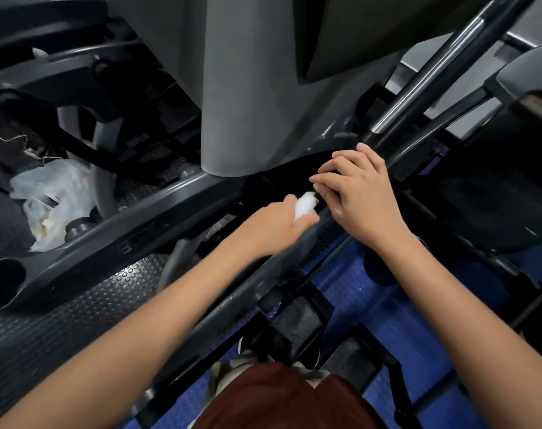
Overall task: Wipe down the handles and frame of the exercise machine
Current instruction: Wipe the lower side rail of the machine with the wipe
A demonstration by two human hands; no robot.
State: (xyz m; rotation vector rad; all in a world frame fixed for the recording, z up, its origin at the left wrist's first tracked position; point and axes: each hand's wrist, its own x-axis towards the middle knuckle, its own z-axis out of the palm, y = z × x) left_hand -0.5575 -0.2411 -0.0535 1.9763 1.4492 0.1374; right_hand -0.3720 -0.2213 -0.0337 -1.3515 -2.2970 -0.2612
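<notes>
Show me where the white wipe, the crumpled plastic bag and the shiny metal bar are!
white wipe (pixel 305 205), head view, on the bunched part showing beyond the left hand.
crumpled plastic bag (pixel 54 199), head view, on its middle folds.
shiny metal bar (pixel 430 74), head view, on its bright mid-length.

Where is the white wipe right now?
In the head view, the wipe sits just right of centre, gripped in the left hand, beside the right hand on the dark frame.

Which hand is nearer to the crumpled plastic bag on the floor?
Left. The left hand, gripping a white wipe, is closer to the plastic bag; the right hand lies beyond it.
</notes>
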